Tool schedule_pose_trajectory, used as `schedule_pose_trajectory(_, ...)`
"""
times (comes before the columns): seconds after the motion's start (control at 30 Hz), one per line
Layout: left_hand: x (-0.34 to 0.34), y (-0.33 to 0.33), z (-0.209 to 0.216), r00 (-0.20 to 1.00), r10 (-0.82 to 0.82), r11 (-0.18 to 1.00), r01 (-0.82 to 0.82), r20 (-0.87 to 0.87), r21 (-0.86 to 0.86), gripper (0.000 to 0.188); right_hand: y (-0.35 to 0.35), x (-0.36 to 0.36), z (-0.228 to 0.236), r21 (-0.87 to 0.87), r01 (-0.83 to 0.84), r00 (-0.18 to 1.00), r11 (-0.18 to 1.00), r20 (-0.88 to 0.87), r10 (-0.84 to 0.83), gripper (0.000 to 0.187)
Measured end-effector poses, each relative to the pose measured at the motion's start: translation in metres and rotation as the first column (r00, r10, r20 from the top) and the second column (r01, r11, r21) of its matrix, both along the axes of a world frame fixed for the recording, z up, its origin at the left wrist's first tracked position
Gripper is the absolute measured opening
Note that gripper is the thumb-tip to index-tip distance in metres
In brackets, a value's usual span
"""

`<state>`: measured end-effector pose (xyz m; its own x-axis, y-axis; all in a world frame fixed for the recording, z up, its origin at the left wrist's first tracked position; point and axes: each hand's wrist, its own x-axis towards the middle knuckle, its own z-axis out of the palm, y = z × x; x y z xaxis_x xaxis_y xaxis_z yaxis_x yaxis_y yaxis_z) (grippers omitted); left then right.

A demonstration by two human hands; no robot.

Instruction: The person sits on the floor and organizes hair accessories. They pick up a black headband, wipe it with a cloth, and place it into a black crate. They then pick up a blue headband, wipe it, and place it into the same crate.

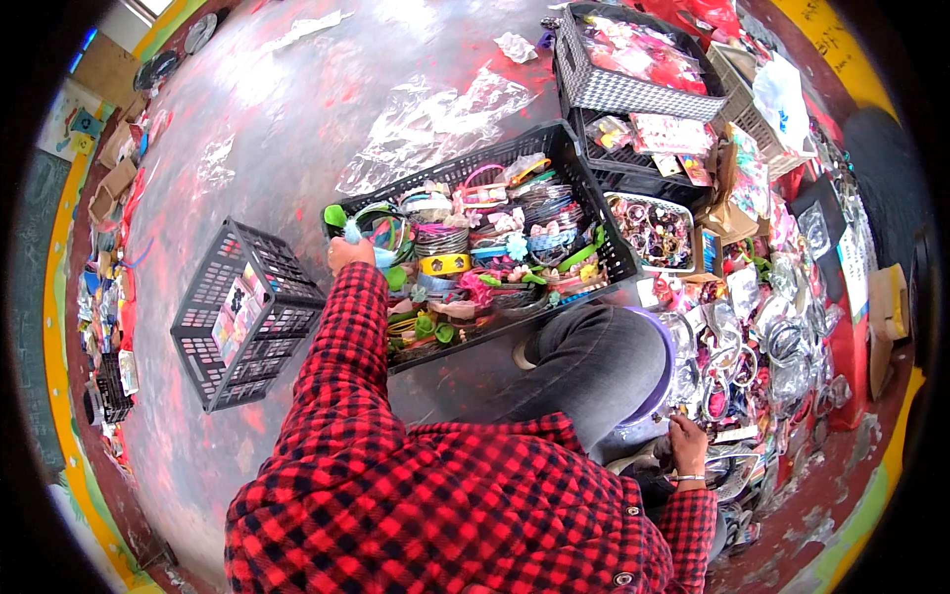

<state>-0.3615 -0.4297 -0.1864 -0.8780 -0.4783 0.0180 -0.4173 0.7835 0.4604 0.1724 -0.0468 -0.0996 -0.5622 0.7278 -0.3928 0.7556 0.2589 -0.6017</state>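
At the left end of a black plastic crate (465, 342), my left hand (351, 255) is closed with a light-blue fluffy piece (352, 232) at its fingers. Rows of headbands (445, 240) fill this crate, many trimmed with flowers, bows and green leaf shapes. A yellow headband (445, 264) stands out in the middle. Low on the right, my right hand (688, 445) has its fingers pinched together beside a pile of bagged hair accessories (787, 337). Something small and dark shows at its fingertips, too small to name. A bracelet circles that wrist.
An upright black basket (247, 317) holding packaged cards is left of the crate. Crumpled clear plastic (435, 124) lies on the floor beyond. Stacked crates (633, 94) and a white tray of small accessories (650, 233) stand to the right. My bent knee is against the crate's near side.
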Motion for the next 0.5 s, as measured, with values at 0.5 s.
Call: schedule_pose_trajectory(0.5,0.012,0.018,0.009,0.396,-0.885,0.279,0.871,-0.243,0.404,0.015,0.006,0.016,0.082,-0.057,-0.028,0.99,0.998,-0.141,0.02,0.025)
